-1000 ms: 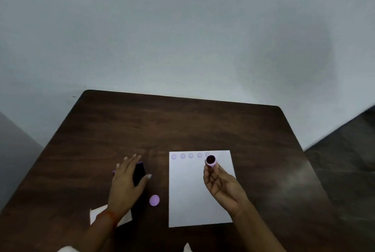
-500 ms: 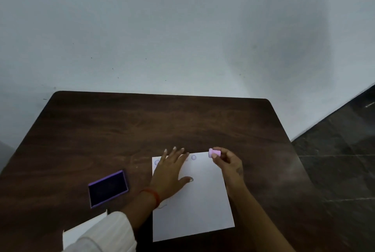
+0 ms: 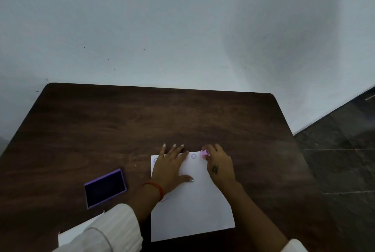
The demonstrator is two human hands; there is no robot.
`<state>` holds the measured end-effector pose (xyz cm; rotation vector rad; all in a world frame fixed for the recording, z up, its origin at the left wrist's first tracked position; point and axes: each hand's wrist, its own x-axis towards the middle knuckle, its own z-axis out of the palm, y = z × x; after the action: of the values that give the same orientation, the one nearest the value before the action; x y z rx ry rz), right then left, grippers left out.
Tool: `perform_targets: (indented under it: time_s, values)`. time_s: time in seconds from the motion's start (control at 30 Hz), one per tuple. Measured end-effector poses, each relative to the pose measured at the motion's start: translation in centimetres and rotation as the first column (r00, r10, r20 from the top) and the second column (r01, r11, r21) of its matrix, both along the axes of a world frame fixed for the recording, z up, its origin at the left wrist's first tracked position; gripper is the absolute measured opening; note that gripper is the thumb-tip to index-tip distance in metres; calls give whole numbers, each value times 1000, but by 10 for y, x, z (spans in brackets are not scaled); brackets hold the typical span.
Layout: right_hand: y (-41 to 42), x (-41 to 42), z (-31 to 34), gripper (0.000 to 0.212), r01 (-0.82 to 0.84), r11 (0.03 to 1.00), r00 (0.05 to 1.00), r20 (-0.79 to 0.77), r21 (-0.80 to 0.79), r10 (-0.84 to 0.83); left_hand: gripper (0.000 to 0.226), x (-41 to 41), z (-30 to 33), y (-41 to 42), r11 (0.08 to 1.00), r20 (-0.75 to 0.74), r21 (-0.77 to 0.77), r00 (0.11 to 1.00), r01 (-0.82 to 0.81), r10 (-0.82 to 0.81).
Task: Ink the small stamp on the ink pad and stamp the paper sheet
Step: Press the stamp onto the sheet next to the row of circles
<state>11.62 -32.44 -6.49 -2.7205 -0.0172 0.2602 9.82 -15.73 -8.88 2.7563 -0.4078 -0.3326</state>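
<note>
Broadly, a dark brown wooden table (image 3: 142, 121) fills the lower half of the frame, with a pale wall above it and dark floor tiles at the right edge. A white paper sheet (image 3: 194, 211) lies on the table at lower centre, slightly skewed, its far edge carrying a row of faint purple round prints; one print (image 3: 194, 156) shows clearly between the two hands, another peeks out at the sheet's upper left corner. A second white sheet (image 3: 79, 229) sits at the lower left, partly under a white sleeve (image 3: 113, 229).

The left hand (image 3: 169, 167) lies flat on the upper left part of the paper, fingers spread wide and thumb stretched out to the right, holding nothing; a red thread circles its wrist. The right hand (image 3: 220, 165) rests at the sheet's upper right, fingers curled narrowly around the small pink stamp (image 3: 204, 153), which stands on the paper's far edge just right of the clear print. The ink pad (image 3: 105, 188), dark with a purple rim, lies open on the table left of the paper, well apart from both hands.
</note>
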Motion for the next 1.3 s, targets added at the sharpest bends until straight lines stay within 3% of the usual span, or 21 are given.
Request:
perform_targets:
  time_s: [0.43, 0.73, 1.3]
  values:
    - [4, 5, 21, 38, -197, 969, 972, -159, -147, 174, 82, 0, 1, -1, 1000, -11, 0, 1000, -7, 7]
    - [5, 5, 15, 34, -206, 966, 979, -40, -154, 202, 80, -1, 4, -1, 1000, -28, -10, 1000, -11, 11]
    - [-5, 12, 9, 30, -347, 930, 936, 17, -122, 351, 81, -1, -1, -2, 999, -29, -26, 999, -31, 30]
